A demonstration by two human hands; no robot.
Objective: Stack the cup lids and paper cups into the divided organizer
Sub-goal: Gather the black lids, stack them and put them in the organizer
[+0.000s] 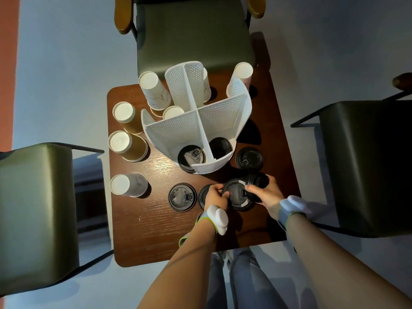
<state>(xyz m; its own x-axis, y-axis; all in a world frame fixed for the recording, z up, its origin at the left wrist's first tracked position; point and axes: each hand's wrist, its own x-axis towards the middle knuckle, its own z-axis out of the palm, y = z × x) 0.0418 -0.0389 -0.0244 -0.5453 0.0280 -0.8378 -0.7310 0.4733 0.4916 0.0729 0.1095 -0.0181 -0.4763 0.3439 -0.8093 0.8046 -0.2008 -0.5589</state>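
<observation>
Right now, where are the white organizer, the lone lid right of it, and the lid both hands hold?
White organizer (223, 112), head view: perforated divider wall.
Lone lid (249, 158), head view: its flat top.
Held lid (236, 194), head view: its top, between both hands.

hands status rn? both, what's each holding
Left hand: closed, fingers gripping the left edge of the flat black plastic cup lid.
Right hand: closed on a stack of black plastic lids, thumb on the flat lid.
</observation>
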